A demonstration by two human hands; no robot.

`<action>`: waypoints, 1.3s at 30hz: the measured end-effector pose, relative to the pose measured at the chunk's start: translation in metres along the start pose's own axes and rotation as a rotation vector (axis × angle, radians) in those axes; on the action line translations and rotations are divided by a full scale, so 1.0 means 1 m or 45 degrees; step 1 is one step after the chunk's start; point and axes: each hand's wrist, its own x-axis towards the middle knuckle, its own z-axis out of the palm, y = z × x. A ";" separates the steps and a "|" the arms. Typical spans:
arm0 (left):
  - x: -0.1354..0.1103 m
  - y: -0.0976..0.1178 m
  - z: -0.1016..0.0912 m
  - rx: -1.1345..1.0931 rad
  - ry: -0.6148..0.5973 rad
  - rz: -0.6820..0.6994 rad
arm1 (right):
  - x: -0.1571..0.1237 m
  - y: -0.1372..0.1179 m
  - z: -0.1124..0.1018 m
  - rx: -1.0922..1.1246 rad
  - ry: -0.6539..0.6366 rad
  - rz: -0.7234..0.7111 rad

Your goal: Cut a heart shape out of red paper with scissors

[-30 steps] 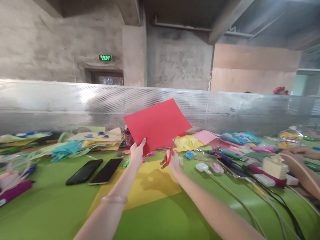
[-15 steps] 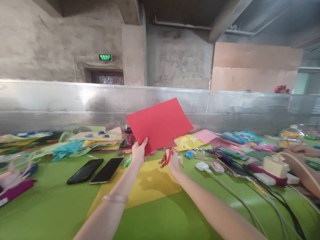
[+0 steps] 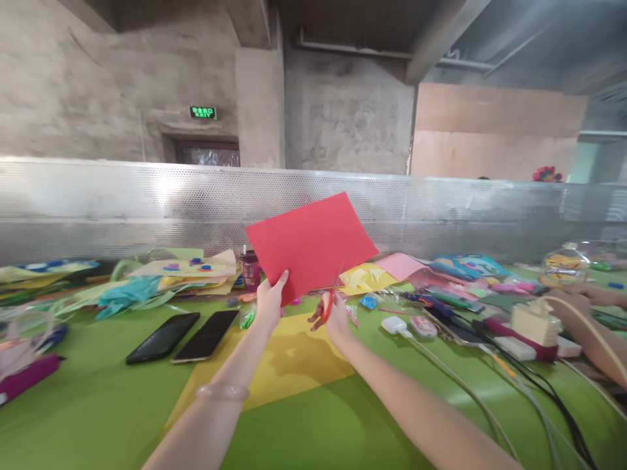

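Note:
My left hand (image 3: 270,303) pinches the lower left corner of a red paper sheet (image 3: 311,245) and holds it up above the green table (image 3: 98,405). In my right hand (image 3: 336,314) are red-handled scissors (image 3: 331,300), fingers through the handles, with the blades at the sheet's lower edge. A yellow paper sheet (image 3: 289,365) lies flat on the table under both hands.
Two black phones (image 3: 183,335) lie left of the yellow sheet. Coloured paper scraps (image 3: 186,271) and a small bottle (image 3: 250,269) sit behind. At the right are a white charger (image 3: 394,326), cables (image 3: 509,385), craft clutter and another person's arm (image 3: 595,339). A perforated metal wall (image 3: 98,196) backs the table.
Almost nothing differs. The red sheet and both hands have shifted only slightly, and the scissors stay at the sheet's lower edge.

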 end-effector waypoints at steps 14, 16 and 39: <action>-0.017 0.010 0.010 0.019 -0.014 0.020 | 0.001 0.001 0.000 0.042 0.039 -0.007; -0.017 0.009 0.010 0.018 -0.009 0.023 | 0.001 0.000 0.000 0.049 0.045 -0.006; -0.015 0.009 0.008 0.009 -0.025 0.047 | 0.004 -0.002 -0.003 0.066 0.101 -0.013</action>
